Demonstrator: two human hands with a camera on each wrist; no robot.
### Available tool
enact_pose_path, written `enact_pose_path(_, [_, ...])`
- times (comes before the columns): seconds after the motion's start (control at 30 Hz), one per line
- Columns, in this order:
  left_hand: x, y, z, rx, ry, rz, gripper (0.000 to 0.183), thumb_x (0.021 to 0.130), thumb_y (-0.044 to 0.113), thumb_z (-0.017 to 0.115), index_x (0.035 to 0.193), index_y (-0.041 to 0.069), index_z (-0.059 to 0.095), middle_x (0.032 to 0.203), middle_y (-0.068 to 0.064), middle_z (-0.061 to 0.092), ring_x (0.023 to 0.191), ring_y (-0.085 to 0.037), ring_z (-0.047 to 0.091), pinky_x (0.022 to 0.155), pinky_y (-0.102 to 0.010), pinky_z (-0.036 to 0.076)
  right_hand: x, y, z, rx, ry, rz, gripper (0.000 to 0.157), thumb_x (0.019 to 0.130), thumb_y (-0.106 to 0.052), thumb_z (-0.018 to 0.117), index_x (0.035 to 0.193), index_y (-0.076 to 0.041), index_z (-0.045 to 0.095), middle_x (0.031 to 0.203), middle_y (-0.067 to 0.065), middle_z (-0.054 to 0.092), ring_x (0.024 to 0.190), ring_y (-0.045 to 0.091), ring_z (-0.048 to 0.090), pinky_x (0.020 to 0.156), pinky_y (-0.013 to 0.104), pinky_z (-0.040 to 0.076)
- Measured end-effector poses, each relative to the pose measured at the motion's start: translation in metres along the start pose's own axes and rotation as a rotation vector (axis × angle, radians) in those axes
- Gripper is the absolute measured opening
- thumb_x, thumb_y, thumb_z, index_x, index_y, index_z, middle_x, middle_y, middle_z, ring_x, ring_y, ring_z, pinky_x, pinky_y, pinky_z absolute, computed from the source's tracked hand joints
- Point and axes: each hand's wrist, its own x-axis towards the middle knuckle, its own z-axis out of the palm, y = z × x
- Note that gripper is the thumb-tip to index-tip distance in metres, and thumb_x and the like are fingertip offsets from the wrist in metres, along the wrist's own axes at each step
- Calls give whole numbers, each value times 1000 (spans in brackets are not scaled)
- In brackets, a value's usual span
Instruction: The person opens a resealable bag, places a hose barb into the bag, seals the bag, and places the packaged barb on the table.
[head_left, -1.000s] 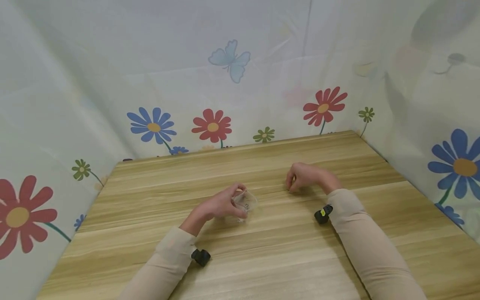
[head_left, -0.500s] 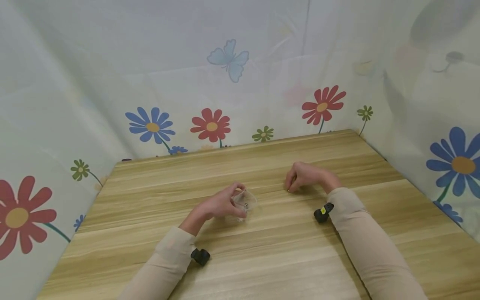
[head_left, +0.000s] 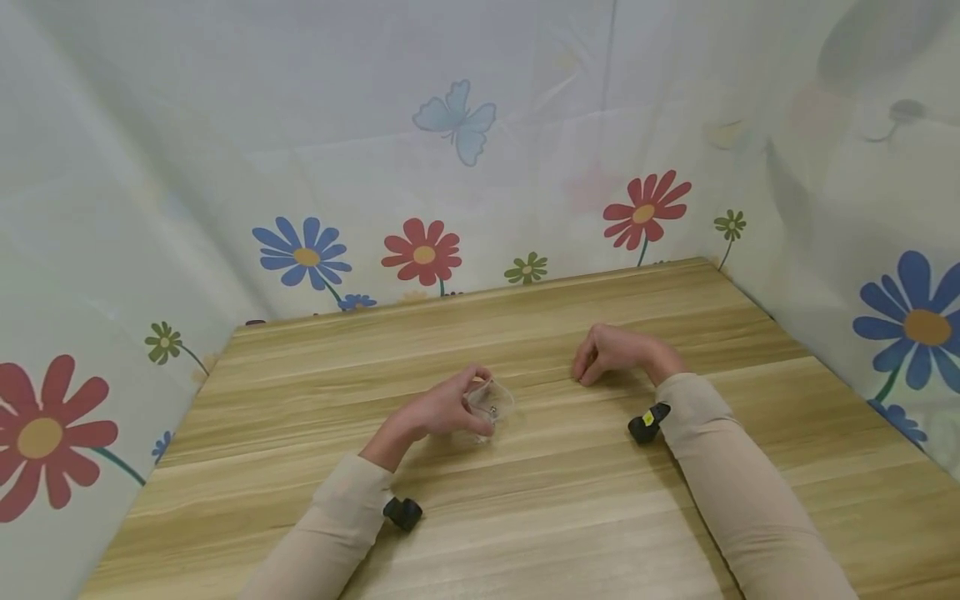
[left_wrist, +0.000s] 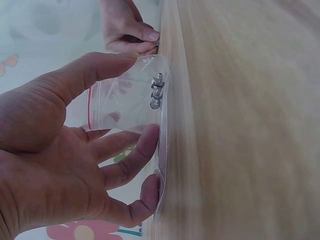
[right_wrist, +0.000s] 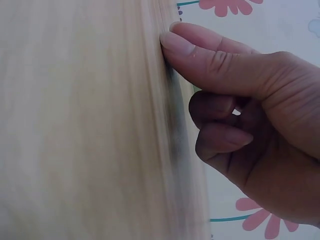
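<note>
My left hand holds a small clear zip bag just above the table, between thumb and fingers. A red line runs along the bag's upper edge. Several small silvery metal pieces, screw-like in shape, lie at its bottom. To the right, my right hand is low over the table, with thumb and index fingertip together. Seen from the left wrist, a tiny metal piece shows at that pinch. The right wrist view hides it behind the thumb; the other fingers are curled.
Both hands work over a wood-grain table. A pale curtain printed with flowers and a butterfly surrounds its back and sides. Black wrist cameras sit on the left cuff and right cuff.
Both hands keep nearly the same places. My right fingertips shift very slightly at the table surface; the bag stays in my left hand.
</note>
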Motion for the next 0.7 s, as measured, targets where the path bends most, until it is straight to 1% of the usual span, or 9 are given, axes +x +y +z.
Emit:
enact_pose_path(0.17, [1,-2,0,-1,-9,5,72,82,10,82,139,7,38,150,-22,41,97,-26,58,84,-36,45,-1,-5,1,-32,6,19,6,81,3,80,84,-1,78,87,4,74,77,11,60,72,26,50])
enact_pose_path(0.23, [1,-3,0,-1,-10,8,72,82,10,82,139,7,38,149,-22,42,97,-27,57,83,-36,45,-1,-6,1,-30,7,13,5,81,3,79,83,-1,78,86,5,74,76,12,60,72,26,50])
enact_pose_path(0.43, [1,-3,0,-5,-6,7,73,82,10,82,140,7,38,151,-22,40,97,-27,57,83,-36,46,-1,-2,1,-12,10,-8,6,82,3,79,82,-3,77,84,5,73,75,12,59,70,25,49])
enact_pose_path(0.6, [2,-3,-1,-7,-5,6,73,82,10,82,140,8,38,150,-22,41,96,-26,57,82,-35,46,1,-1,0,-3,16,-16,4,82,-2,80,85,-2,77,86,3,73,76,13,60,72,26,49])
enact_pose_path(0.7, [2,-4,-1,-7,-6,4,73,82,10,82,140,8,38,151,-22,40,93,-27,57,80,-35,46,2,-5,0,32,28,-37,5,84,-5,79,88,-2,77,89,3,73,80,15,61,74,28,50])
